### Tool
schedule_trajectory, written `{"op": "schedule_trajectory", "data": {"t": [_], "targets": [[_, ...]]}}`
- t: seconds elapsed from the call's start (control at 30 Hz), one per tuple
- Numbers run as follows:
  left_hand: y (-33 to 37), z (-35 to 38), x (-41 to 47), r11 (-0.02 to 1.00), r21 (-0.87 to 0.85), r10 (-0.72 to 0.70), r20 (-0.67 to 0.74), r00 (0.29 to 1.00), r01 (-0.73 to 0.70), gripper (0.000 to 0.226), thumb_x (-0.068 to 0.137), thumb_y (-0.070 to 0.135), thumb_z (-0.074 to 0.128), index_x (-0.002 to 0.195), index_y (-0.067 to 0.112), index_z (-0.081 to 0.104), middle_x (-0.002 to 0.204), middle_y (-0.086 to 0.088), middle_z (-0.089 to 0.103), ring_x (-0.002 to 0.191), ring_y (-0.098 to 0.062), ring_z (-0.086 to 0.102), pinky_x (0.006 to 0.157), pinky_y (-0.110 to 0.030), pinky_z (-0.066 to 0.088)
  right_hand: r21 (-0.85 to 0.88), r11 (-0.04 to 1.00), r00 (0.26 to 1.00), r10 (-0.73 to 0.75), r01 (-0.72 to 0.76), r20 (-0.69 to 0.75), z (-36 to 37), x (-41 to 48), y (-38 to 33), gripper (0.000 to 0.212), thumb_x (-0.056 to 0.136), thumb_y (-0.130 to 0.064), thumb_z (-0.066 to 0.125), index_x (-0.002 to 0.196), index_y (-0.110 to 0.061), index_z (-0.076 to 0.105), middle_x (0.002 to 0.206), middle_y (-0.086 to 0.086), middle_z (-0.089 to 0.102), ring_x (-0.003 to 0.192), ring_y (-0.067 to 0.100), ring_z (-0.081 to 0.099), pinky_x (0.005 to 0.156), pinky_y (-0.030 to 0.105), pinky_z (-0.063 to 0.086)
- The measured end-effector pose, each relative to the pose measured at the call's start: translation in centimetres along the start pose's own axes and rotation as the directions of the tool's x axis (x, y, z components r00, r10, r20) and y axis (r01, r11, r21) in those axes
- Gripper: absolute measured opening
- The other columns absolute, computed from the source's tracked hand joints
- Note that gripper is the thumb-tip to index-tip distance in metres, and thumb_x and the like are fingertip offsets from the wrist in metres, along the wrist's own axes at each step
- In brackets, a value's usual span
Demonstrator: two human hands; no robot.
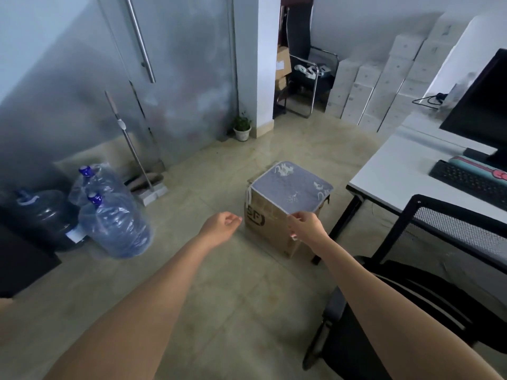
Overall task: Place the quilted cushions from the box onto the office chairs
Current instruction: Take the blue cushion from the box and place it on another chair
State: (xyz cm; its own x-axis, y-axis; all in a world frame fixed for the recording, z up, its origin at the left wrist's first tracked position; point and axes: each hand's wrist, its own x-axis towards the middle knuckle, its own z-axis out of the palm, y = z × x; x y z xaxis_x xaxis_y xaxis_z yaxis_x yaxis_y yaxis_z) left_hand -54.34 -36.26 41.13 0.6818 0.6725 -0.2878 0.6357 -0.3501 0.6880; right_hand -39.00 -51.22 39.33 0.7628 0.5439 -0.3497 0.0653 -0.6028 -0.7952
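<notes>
A grey-blue quilted cushion (290, 186) with white patterns lies flat on top of a brown cardboard box (270, 223) on the floor beside the desk. My right hand (306, 224) pinches the cushion's near edge with thumb and fingers. To the left of the box my left hand (223, 224) hovers with its fingers loosely curled and nothing in it. A black mesh office chair (428, 283) stands at the lower right, close to my right arm, with its seat bare. Another black chair (307, 64) stands in the far corner.
A white desk (406, 174) with a keyboard (472, 179) and monitor (485, 105) is on the right. Water bottles (115, 215) and a mop (137, 149) stand on the left by the grey wall. Stacked white boxes (384, 78) line the back right. A potted plant (242, 127) is by the pillar.
</notes>
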Motion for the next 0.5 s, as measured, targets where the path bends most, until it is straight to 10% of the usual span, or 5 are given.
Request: {"op": "schedule_trajectory", "data": {"t": [0.5], "targets": [[-0.7, -2.5, 12.7, 0.995, 0.074, 0.057, 0.093, 0.994, -0.064, 0.033, 0.090, 0.033, 0.052, 0.106, 0.008, 0.066, 0.117, -0.011, 0.067, 0.109, -0.025, 0.061, 0.088, -0.027, 0.043, 0.125, 0.985, 0.987, 0.134, -0.123, -0.090, 3.8, 9.0, -1.5, 0.022, 0.090, -0.032, 0.052, 0.094, -0.013, 0.061, 0.069, 0.004, 0.061, 0.069, 0.021, 0.059, 0.082, 0.041, 0.054]]}}
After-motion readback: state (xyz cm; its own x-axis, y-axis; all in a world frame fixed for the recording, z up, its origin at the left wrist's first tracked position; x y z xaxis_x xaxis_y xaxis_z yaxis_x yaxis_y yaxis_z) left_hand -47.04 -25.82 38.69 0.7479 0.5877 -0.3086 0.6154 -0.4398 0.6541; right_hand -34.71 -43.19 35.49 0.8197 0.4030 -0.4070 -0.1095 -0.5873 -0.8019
